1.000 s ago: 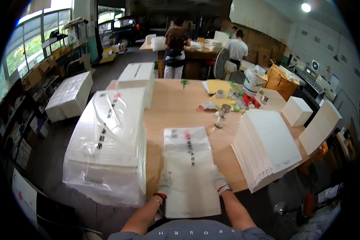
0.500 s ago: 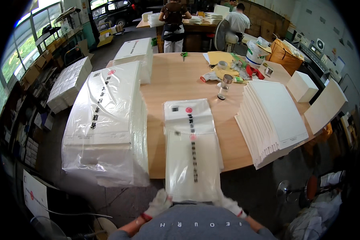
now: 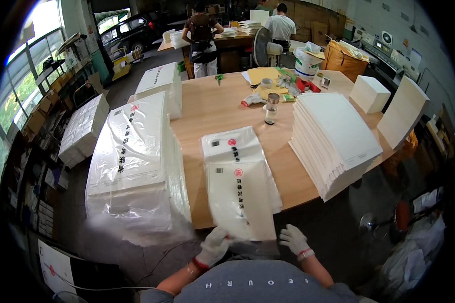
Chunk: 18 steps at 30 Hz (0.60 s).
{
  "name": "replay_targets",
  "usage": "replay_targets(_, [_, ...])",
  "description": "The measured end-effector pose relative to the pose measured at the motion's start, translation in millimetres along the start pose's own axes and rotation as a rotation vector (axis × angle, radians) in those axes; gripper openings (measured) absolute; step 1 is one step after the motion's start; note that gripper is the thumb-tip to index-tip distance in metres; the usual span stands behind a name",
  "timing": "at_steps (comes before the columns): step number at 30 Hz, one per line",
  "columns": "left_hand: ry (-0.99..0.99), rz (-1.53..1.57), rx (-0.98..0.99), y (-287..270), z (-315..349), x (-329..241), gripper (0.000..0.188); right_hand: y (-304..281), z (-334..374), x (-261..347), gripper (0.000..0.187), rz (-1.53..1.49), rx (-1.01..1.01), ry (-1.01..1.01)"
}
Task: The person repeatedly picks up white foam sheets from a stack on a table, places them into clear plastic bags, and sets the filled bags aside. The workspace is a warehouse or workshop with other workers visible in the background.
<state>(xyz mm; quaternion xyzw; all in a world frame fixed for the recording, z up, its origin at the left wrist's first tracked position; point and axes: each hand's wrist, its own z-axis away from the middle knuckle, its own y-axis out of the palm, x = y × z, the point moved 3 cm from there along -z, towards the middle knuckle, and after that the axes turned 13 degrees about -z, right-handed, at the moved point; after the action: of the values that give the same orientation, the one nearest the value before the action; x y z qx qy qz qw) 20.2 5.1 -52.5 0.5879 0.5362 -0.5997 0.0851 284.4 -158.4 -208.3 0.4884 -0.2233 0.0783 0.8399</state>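
Both my hands wear white knitted gloves with red cuffs. My left hand (image 3: 215,246) closes on the near left corner of a clear plastic bag holding white printed paper (image 3: 243,202). The bag hangs over the table's front edge, its far end on another printed bag (image 3: 252,137). Just right of the bag's near corner, my right hand (image 3: 296,239) is raised off it, fingers apart and slightly bent, holding nothing. To the left stands a tall stack of plastic-covered printed paper (image 3: 136,146). A high stack of white paper or folders (image 3: 338,131) stands at the right.
Beyond lie a clear jar (image 3: 271,108), green scissors (image 3: 219,79) and yellow paper (image 3: 260,76) on the wooden table (image 3: 207,106). A white bucket (image 3: 306,64) stands at the far side. A stool (image 3: 400,216) is right of the table. Other people work behind.
My right hand has come off the bag's near right corner and moved up beside it. My left hand still grips the bag, which now lies slightly tilted. The view has shifted a little.
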Motion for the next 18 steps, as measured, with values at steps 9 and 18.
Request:
replay_targets(9, [0.060, 0.147, -0.065, -136, 0, -72, 0.028, 243, -23, -33, 0.036, 0.259, 0.352, -0.002])
replay_targets(18, [0.126, 0.355, -1.147, -315, 16, 45, 0.014, 394, -11, -107, 0.035, 0.620, 0.937, 0.499])
